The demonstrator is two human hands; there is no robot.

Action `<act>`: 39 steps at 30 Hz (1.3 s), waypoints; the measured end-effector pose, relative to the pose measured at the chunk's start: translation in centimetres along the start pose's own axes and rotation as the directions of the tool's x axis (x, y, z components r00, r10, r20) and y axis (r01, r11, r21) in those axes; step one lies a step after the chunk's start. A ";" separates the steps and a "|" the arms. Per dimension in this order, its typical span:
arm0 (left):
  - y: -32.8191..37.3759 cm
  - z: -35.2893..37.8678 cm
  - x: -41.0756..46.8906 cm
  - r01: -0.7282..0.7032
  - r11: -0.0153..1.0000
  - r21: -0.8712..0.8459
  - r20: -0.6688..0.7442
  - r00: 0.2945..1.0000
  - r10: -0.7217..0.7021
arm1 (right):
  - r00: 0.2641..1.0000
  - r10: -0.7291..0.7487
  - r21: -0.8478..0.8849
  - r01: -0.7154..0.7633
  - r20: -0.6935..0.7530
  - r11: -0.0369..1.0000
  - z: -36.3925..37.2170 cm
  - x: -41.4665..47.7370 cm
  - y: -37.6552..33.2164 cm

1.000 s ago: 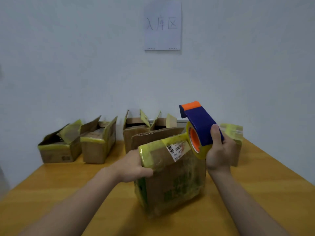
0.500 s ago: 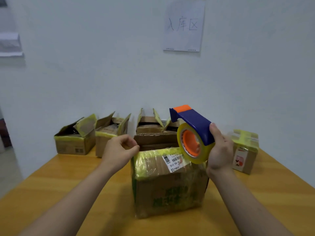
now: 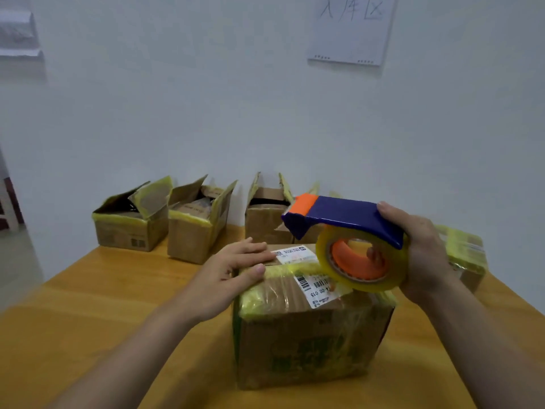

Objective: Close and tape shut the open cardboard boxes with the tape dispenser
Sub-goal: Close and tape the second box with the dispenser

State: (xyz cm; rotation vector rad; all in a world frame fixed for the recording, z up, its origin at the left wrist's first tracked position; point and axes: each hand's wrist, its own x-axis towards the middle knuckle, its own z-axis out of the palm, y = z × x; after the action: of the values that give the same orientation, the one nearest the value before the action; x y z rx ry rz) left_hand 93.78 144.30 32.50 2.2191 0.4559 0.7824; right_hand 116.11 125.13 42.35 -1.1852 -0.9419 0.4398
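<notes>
A cardboard box [image 3: 309, 340] wrapped in old yellowish tape stands in front of me on the wooden table [image 3: 103, 305], its top flaps folded down. My left hand [image 3: 230, 273] lies flat on the flaps at the box's left top edge, fingers straight. My right hand [image 3: 424, 252] grips the blue and orange tape dispenser [image 3: 351, 240] with its yellow tape roll just above the box's right top edge.
Three open cardboard boxes [image 3: 132, 219] [image 3: 197, 222] [image 3: 268, 214] stand in a row at the back by the white wall. A taped box [image 3: 466, 258] sits at the right behind my right hand. A paper sign [image 3: 351, 28] hangs on the wall.
My left hand let go of the box's near edge, lifted, then came down flat on the flaps, folding the rear flap shut. The dispenser tilted level and lowered toward the box top.
</notes>
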 end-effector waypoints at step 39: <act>5.3 -3.3 -0.3 0.206 0.979 0.004 0.054 0.977 -0.206 | 0.963 0.254 0.044 -0.258 0.088 0.965 2.6 -1.0 -1.4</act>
State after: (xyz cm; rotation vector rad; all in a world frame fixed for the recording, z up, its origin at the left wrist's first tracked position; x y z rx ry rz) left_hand 91.83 142.35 38.10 2.1439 0.6463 0.6106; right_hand 113.17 125.44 43.48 -1.2519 -0.8430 0.7224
